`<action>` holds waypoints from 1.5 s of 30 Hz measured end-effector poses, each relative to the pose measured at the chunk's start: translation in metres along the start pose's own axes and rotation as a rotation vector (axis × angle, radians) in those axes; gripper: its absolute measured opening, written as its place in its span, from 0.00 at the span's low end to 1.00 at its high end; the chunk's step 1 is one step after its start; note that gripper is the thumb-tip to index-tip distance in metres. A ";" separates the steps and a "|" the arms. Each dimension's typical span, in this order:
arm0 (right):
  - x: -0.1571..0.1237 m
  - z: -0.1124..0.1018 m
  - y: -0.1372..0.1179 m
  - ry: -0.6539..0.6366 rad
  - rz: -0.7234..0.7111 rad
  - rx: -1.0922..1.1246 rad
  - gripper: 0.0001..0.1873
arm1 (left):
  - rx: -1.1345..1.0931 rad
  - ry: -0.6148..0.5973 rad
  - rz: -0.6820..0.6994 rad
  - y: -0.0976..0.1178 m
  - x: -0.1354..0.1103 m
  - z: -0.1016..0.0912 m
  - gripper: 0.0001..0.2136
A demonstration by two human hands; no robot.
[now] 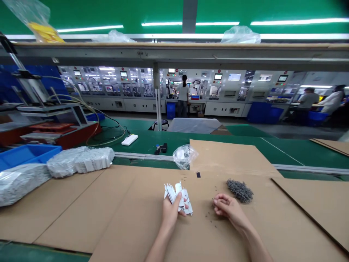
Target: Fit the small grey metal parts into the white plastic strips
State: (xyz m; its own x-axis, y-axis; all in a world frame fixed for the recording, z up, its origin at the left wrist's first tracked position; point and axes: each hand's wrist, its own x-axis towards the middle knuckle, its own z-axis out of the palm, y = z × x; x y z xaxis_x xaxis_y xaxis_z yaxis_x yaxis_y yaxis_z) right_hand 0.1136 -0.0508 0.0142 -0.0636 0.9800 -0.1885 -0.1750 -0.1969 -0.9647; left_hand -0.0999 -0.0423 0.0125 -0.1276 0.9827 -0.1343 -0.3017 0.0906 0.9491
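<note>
My left hand is closed around several thin white plastic pieces, fanned out with narrow prongs at their ends. To the right, my right hand is held low over the cardboard, thumb and fingertips pinched together. A tiny dark bit seems to show at the fingertips, too small to name. Just behind that hand lies a heap of small grey parts. A few loose grey parts are scattered on the cardboard between my hands.
Wrapped bundles of white pieces and a blue bin stand at the left, below a press-like machine. A clear plastic bag and black keys lie ahead. A metal shelf beam crosses above; people work beyond.
</note>
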 end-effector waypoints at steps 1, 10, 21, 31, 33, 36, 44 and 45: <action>0.000 0.001 0.001 0.004 0.000 -0.004 0.13 | 0.001 -0.002 -0.009 0.000 0.000 0.000 0.17; 0.008 -0.010 0.012 0.063 -0.030 -0.052 0.15 | 0.033 0.035 -0.051 0.004 -0.001 0.001 0.19; 0.009 -0.006 0.014 0.132 -0.084 -0.029 0.16 | 0.014 -0.048 -0.040 -0.004 0.001 0.000 0.16; -0.001 0.055 0.019 -0.059 -0.274 -0.158 0.08 | 0.081 -0.092 -0.029 -0.012 -0.004 0.006 0.16; -0.002 0.058 0.020 -0.007 -0.368 -0.286 0.07 | 0.101 -0.078 0.008 -0.013 -0.004 0.006 0.15; -0.005 0.058 0.020 0.085 -0.595 -0.518 0.06 | 0.137 -0.077 0.031 -0.018 -0.003 0.005 0.15; -0.007 0.059 0.020 0.031 -0.859 -0.732 0.10 | 0.186 -0.098 0.054 -0.024 -0.003 0.005 0.14; -0.007 0.059 0.020 0.031 -0.863 -0.738 0.10 | 0.192 -0.100 0.050 -0.023 -0.004 0.006 0.14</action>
State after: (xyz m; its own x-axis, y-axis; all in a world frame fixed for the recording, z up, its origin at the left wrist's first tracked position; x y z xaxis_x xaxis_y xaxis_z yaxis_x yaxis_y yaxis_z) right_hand 0.0523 -0.0631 0.0069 -0.1765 0.7823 0.5974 0.4737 0.5995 -0.6451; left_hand -0.0871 -0.0472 -0.0070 -0.0405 0.9970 -0.0662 -0.1104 0.0614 0.9920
